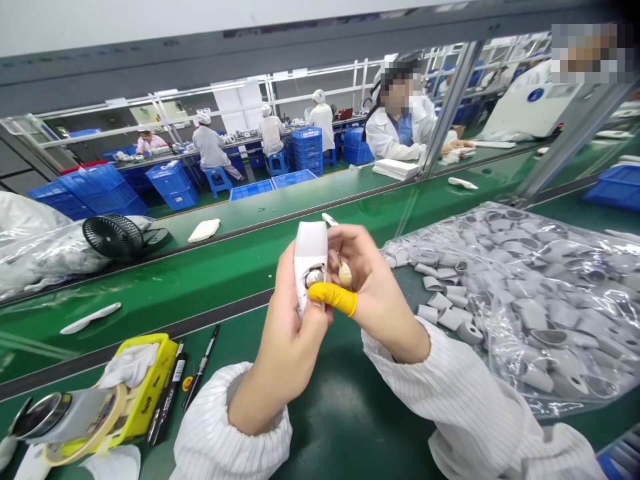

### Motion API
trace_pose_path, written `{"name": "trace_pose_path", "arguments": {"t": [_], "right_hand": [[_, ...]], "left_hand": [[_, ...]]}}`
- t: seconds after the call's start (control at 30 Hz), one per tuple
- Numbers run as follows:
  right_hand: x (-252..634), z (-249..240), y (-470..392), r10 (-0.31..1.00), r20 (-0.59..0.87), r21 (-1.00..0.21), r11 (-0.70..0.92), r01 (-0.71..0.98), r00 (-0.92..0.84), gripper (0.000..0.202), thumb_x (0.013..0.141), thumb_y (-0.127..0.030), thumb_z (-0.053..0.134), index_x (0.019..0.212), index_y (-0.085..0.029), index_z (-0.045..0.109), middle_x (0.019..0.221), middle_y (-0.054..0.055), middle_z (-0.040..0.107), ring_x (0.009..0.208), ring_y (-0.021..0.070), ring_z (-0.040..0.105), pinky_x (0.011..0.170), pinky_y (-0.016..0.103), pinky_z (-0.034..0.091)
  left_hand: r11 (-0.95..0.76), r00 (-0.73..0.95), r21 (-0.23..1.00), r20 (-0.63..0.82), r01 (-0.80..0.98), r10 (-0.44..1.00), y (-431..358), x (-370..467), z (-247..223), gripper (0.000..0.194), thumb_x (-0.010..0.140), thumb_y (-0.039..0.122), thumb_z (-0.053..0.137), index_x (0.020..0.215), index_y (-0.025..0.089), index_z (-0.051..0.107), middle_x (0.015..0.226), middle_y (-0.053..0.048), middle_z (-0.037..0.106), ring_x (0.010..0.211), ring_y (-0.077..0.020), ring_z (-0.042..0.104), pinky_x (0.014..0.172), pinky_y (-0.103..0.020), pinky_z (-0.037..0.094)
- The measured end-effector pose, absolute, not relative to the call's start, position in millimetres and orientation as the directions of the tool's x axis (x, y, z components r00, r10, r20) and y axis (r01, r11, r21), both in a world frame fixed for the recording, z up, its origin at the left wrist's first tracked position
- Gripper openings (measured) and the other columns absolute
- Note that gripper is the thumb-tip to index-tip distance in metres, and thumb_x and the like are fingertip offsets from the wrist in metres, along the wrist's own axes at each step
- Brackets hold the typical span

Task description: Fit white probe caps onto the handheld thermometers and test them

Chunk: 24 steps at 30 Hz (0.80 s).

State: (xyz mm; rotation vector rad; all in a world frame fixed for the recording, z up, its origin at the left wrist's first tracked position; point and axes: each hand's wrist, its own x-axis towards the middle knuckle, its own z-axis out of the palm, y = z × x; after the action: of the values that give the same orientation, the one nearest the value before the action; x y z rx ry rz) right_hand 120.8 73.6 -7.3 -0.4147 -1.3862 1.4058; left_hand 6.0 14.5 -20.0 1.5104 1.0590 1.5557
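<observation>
Held up in front of me is a slim white plastic device [311, 243] with an opening low on its face, where a shiny rounded metal part [315, 276] shows. My left hand [287, 333] is closed around its left side and lower end. My right hand [367, 287] is closed on it from the right, its thumb in a yellow finger cot [334, 297] pressing beside the metal part. A pale cot [345, 274] covers another right fingertip. The right fingers behind the device are partly hidden.
A plastic bag [560, 320] of grey-white sleeve parts lies at right, some spilling out. At left are a yellow bin [145, 393], black markers [167, 393] and a tape roll [117, 417]. A green conveyor belt [210, 280] carries white pieces. A co-worker [400, 120] sits opposite.
</observation>
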Motion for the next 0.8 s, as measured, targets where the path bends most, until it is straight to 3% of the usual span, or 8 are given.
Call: {"name": "trace_pose_path", "arguments": {"t": [0.1,0.23,0.37,0.47,0.57,0.63,0.7,0.8], "right_hand": [[124.9,-3.3,72.4,0.807,0.34,-0.918,0.172,-0.357,-0.484,0.046,0.065,-0.043,0.089,0.084,-0.02,0.054,0.071,-0.006,0.047,0.059,0.0079,0.051,0.049,0.019,0.051],[125.2,-2.4,65.5,0.801,0.406,-0.897,0.258,-0.359,-0.44,0.045,0.066,-0.041,0.089,0.082,-0.019,0.053,0.072,-0.005,0.055,0.062,0.0085,0.056,0.054,0.019,0.052],[124.3,-4.1,69.7,0.777,0.468,-0.873,0.332,-0.357,-0.421,0.046,0.068,-0.044,0.087,0.082,-0.018,0.052,0.071,-0.006,0.051,0.06,0.0075,0.054,0.053,0.018,0.05],[134.1,-5.7,87.8,0.703,0.559,-0.829,0.474,-0.298,-0.439,0.049,0.076,-0.051,0.078,0.104,-0.018,0.056,0.076,-0.005,0.052,0.06,0.0083,0.053,0.05,0.019,0.045],[148.2,-18.1,110.7,0.746,0.505,-0.716,0.643,0.273,-0.434,0.029,0.099,-0.035,0.051,0.122,-0.018,0.054,0.088,0.001,0.061,0.07,0.0117,0.059,0.058,0.021,0.045],[153.5,-37.5,122.8,0.841,0.328,-0.379,0.534,0.756,-0.43,0.029,0.099,-0.014,0.04,0.125,-0.019,0.054,0.105,0.006,0.066,0.088,0.0148,0.065,0.069,0.023,0.048],[154.2,-64.3,130.4,0.885,0.218,-0.191,0.452,0.871,-0.411,0.034,0.094,-0.007,0.045,0.125,-0.016,0.056,0.113,0.013,0.065,0.092,0.0204,0.068,0.068,0.026,0.048],[151.5,-104.4,135.9,0.917,0.121,-0.055,0.389,0.92,-0.38,0.031,0.092,-0.003,0.043,0.116,-0.011,0.06,0.112,0.021,0.064,0.085,0.0256,0.071,0.06,0.029,0.048]], "left_hand": [[-0.435,-0.06,0.881,0.452,0.185,0.89,10.1,8.9,-22.7,0.055,0.097,0.016,0.043,0.148,0.032,0.032,0.124,-0.006,0.056,0.097,-0.0179,0.062,0.082,-0.029,0.055],[-0.442,-0.084,0.847,0.484,0.294,0.871,2.9,14.3,-20.3,0.059,0.095,0.01,0.043,0.149,0.034,0.036,0.141,-0.004,0.049,0.122,-0.0215,0.055,0.1,-0.031,0.048],[-0.411,-0.125,0.883,0.445,0.226,0.887,2.0,16.2,-16.9,0.061,0.093,0.009,0.045,0.148,0.033,0.036,0.131,-0.005,0.055,0.108,-0.0192,0.06,0.091,-0.029,0.051],[-0.337,-0.101,0.941,0.338,0.025,0.936,4.8,14.2,-13.0,0.058,0.093,0.013,0.046,0.147,0.031,0.033,0.102,-0.003,0.06,0.08,-0.0148,0.059,0.068,-0.024,0.052],[-0.275,-0.033,0.95,0.273,-0.146,0.961,9.0,8.1,-8.0,0.054,0.092,0.011,0.043,0.142,0.03,0.034,0.086,0.001,0.055,0.062,-0.0101,0.048,0.054,-0.021,0.044],[-0.262,-0.021,0.944,0.264,-0.2,0.964,11.8,3.3,-5.3,0.05,0.091,0.011,0.042,0.137,0.029,0.037,0.086,0.001,0.054,0.06,-0.0087,0.045,0.053,-0.02,0.043],[-0.254,-0.019,0.942,0.256,-0.221,0.967,13.8,0.1,-3.6,0.048,0.091,0.012,0.043,0.135,0.028,0.039,0.086,0.001,0.053,0.061,-0.0086,0.045,0.053,-0.02,0.042],[-0.23,-0.011,0.947,0.234,-0.226,0.972,15.6,-0.7,-3.1,0.052,0.09,0.012,0.043,0.139,0.028,0.037,0.085,0.001,0.052,0.061,-0.0091,0.044,0.053,-0.02,0.041]]}}
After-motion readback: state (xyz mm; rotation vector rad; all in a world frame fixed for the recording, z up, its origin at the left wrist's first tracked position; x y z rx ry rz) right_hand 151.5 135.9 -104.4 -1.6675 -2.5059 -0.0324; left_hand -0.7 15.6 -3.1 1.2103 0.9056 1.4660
